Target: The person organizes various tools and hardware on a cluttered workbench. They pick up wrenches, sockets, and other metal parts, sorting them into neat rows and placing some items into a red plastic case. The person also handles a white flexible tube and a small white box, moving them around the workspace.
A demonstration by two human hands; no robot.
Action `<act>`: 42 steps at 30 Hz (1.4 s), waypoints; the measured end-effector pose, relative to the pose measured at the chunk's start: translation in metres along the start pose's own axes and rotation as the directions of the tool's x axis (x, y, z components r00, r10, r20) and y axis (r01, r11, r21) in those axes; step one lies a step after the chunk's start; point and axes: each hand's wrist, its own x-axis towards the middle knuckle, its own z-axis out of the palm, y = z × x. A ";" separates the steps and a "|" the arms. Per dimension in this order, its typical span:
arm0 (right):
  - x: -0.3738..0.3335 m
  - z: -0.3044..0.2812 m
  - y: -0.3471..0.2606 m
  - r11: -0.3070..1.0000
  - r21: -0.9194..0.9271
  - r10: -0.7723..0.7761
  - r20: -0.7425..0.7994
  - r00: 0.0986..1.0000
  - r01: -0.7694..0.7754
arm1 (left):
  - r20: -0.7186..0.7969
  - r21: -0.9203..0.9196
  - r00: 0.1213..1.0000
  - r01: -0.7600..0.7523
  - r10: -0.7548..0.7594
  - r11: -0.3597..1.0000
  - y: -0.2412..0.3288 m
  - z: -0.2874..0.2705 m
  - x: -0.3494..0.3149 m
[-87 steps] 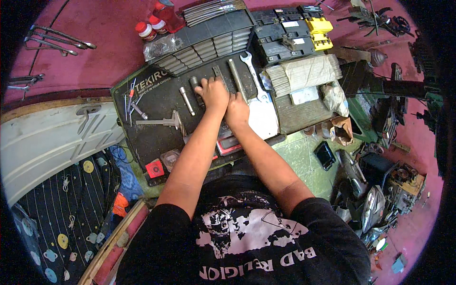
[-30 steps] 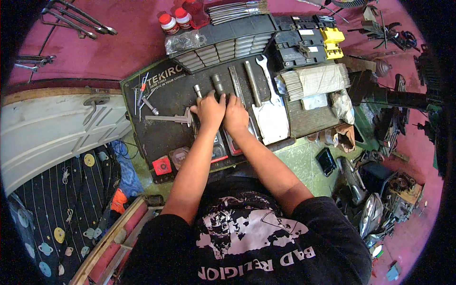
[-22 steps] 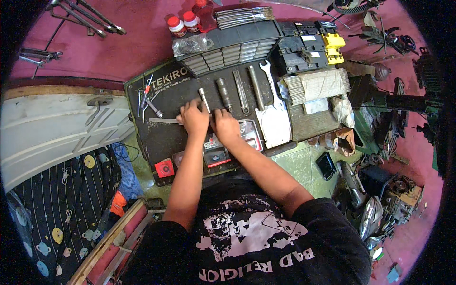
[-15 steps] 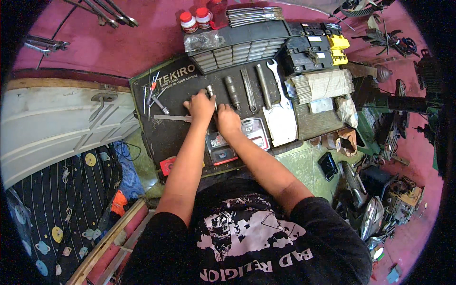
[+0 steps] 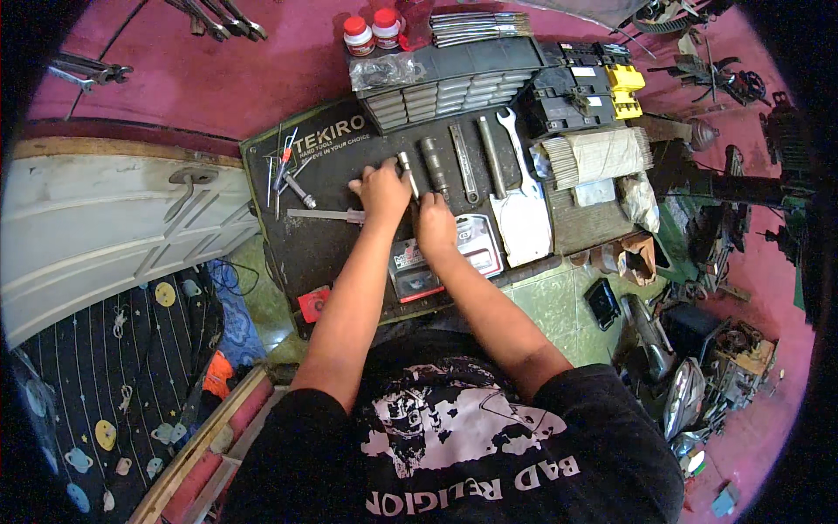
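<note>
A slim silver metal tool with a socket-like end (image 5: 404, 162) lies lengthwise on the dark mat. My right hand (image 5: 436, 225) is closed at its near end, hiding that part. Beside the tool's left side, my left hand (image 5: 384, 194) is palm down, thumb stretched out and fingers apart; whether its fingertips touch the tool is unclear. Just right is a thick dark metal cylindrical tool (image 5: 433, 164), followed by an adjustable-looking flat wrench (image 5: 463, 164), a metal rod (image 5: 491, 157) and a large open-end wrench (image 5: 517, 150). A caliper (image 5: 325, 215) rests left of my left wrist.
A clear-and-red blister package (image 5: 478, 244) and a white sheet (image 5: 522, 229) lie near the front edge. Behind stands a drawer organizer (image 5: 449, 94). Batteries (image 5: 572, 109) and stacked cardboard (image 5: 601, 157) fill the right. Thin tools (image 5: 284, 179) and a red packet (image 5: 314, 304) sit left.
The view has shifted slightly, so everything sits a little farther right. The silver tool and both hands have moved slightly right across the mat, closer to the thick cylindrical tool.
</note>
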 end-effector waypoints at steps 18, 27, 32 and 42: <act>-0.026 0.018 -0.064 0.986 -0.148 0.117 0.297 0.948 -0.075 | -0.075 0.022 0.996 -0.045 0.046 0.999 -0.142 -0.068 -0.090; -0.032 0.017 -0.054 0.998 -0.042 0.043 0.189 0.981 -0.036 | 0.097 0.140 0.934 -0.356 0.345 0.924 -0.157 -0.069 -0.062; -0.032 0.022 -0.065 0.998 0.056 0.003 0.179 0.984 -0.013 | 0.104 0.182 0.910 -0.414 0.401 0.892 -0.189 -0.092 -0.084; -0.025 0.027 -0.076 0.990 0.057 -0.137 0.298 0.945 0.126 | 0.088 0.123 0.984 -0.168 0.158 0.978 -0.199 -0.111 -0.086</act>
